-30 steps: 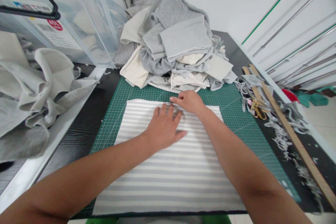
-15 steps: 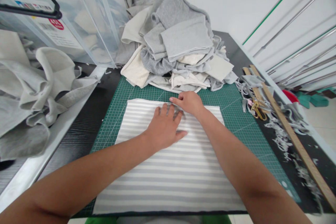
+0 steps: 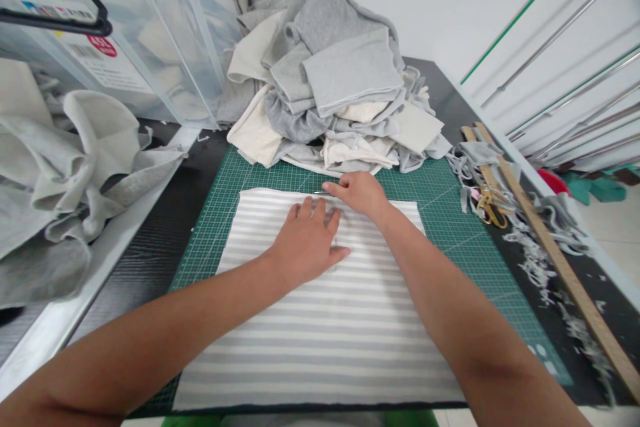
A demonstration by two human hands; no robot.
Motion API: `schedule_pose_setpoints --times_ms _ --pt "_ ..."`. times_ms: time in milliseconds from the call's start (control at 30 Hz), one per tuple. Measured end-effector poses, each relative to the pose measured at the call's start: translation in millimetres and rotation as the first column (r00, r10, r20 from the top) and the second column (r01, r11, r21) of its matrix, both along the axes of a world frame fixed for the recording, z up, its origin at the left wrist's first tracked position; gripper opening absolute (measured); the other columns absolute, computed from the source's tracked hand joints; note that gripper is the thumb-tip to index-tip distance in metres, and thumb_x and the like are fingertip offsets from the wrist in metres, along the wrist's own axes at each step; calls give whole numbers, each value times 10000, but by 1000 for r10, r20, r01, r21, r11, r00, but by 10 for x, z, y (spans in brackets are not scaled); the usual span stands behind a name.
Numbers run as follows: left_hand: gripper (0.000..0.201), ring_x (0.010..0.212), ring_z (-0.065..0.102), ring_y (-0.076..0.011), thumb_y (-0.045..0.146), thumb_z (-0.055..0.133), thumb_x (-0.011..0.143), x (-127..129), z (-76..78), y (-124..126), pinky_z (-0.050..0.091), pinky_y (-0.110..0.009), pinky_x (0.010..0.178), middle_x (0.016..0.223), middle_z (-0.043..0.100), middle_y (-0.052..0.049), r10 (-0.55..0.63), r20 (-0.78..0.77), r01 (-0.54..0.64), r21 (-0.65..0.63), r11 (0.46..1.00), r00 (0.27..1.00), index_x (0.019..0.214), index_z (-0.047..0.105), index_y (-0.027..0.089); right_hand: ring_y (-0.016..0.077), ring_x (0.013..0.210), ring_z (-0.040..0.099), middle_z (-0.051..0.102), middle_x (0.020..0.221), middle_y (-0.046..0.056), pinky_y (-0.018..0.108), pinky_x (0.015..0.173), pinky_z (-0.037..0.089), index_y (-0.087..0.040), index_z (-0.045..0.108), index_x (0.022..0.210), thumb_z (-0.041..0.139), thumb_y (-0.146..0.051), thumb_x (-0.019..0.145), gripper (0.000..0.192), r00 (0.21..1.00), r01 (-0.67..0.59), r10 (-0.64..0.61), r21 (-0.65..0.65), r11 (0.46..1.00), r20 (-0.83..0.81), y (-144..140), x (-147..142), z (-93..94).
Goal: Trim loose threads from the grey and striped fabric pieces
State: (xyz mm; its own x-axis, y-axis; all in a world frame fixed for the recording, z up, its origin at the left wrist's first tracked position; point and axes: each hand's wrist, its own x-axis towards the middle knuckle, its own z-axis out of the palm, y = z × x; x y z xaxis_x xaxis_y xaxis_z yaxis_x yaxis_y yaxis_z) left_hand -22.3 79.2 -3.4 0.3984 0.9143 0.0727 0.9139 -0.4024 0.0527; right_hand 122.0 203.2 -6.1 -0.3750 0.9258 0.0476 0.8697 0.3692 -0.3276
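Note:
A grey-and-white striped fabric piece (image 3: pixel 320 340) lies flat over the green cutting mat (image 3: pixel 445 247). My left hand (image 3: pixel 307 240) rests palm down on the fabric close to its far edge, fingers spread. Just right of those fingertips, my right hand (image 3: pixel 360 193) is closed at the far edge. A thin metal tool (image 3: pixel 321 193) pokes out to the left from under my right hand, along the fabric edge. Most of this tool is hidden, so its kind cannot be made out.
Behind the mat rises a heap of grey and cream fabric pieces (image 3: pixel 345 73). More grey cloth (image 3: pixel 90 153) lies at left before a clear plastic bin (image 3: pixel 165 33). At right are gold-handled scissors (image 3: pixel 493 210), a long wooden ruler (image 3: pixel 555 247) and fabric scraps (image 3: pixel 537 267).
My left hand has slid slightly left on the fabric. More of the thin metal tool now shows beyond my right hand, which has barely moved. The camera view has shifted a little.

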Motion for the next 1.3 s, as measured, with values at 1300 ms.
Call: schedule_pose_setpoints --times_ms 1300 --pt "694 1328 326 -458 622 399 896 17 -9 -16 304 -595 1017 1448 382 -234 5 -45 -6 -8 1000 999 1413 418 160 147 587 511 631 616 33 285 519 232 -204 662 623 458 -689 821 562 996 8 -8 -6 1000 88 -26 -108 4"
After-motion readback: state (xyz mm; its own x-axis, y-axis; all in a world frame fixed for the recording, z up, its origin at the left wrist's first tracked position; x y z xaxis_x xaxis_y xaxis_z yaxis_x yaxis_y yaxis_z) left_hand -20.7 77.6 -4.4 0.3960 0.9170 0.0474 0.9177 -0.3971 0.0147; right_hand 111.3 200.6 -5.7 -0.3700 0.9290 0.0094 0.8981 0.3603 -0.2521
